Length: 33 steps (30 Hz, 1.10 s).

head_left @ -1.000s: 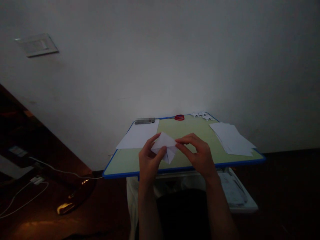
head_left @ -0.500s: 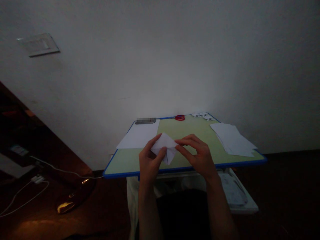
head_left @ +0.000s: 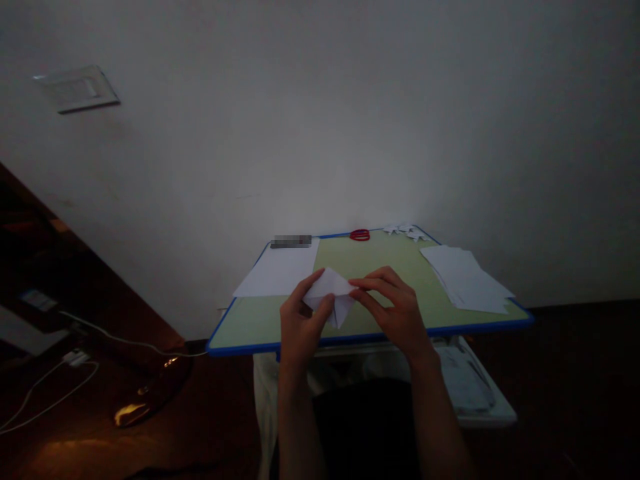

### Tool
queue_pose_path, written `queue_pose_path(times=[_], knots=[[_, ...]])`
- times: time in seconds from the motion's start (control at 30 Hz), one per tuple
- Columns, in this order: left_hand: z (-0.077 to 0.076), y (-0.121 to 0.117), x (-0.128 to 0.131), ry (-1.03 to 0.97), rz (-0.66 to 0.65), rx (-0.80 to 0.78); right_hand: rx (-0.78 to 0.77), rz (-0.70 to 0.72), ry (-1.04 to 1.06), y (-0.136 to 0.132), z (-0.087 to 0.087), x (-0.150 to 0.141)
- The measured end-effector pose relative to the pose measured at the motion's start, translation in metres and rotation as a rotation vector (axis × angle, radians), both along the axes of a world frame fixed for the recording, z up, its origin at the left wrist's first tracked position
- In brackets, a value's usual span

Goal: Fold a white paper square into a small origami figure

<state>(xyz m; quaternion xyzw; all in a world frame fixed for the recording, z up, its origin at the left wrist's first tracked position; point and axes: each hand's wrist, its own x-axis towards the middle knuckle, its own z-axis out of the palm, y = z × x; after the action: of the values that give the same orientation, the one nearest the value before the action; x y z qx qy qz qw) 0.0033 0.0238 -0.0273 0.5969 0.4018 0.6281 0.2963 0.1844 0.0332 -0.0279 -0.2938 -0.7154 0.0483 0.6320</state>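
Observation:
A small folded piece of white paper (head_left: 330, 283) is held up above the near part of the table, roughly diamond-shaped with a crease and a flap at its lower side. My left hand (head_left: 304, 320) grips its left side, thumb on the near face and fingers at the upper left edge. The thumb and fingertips of my right hand (head_left: 393, 303) pinch the right corner. The fingertips cover parts of both edges.
The green table (head_left: 370, 267) has a blue rim. White sheets lie left (head_left: 280, 272) and right (head_left: 465, 277). Along the back are a blurred dark object (head_left: 291, 242), red-handled scissors (head_left: 359, 235) and several small folded paper pieces (head_left: 406, 231). A wall stands behind; a white drawer (head_left: 480, 393) juts out below.
The folded paper has tilted slightly and its upper point sits a little lower. My right hand has shifted slightly left; both hands keep their hold.

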Motion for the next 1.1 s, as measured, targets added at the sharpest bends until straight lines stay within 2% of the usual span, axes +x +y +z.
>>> queue_pose_path(times=[0.33, 0.87, 1.1], knots=[[0.004, -0.003, -0.001, 0.039, -0.075, -0.002, -0.06, 0.241, -0.094, -0.016, 0.008, 0.005], [0.006, -0.007, 0.002, 0.076, -0.07, -0.036, -0.112, 0.2, -0.047, -0.002, 0.0, 0.0], [0.007, -0.007, 0.004, 0.085, -0.118, -0.035, -0.153, 0.178, 0.017, 0.002, -0.001, 0.0]])
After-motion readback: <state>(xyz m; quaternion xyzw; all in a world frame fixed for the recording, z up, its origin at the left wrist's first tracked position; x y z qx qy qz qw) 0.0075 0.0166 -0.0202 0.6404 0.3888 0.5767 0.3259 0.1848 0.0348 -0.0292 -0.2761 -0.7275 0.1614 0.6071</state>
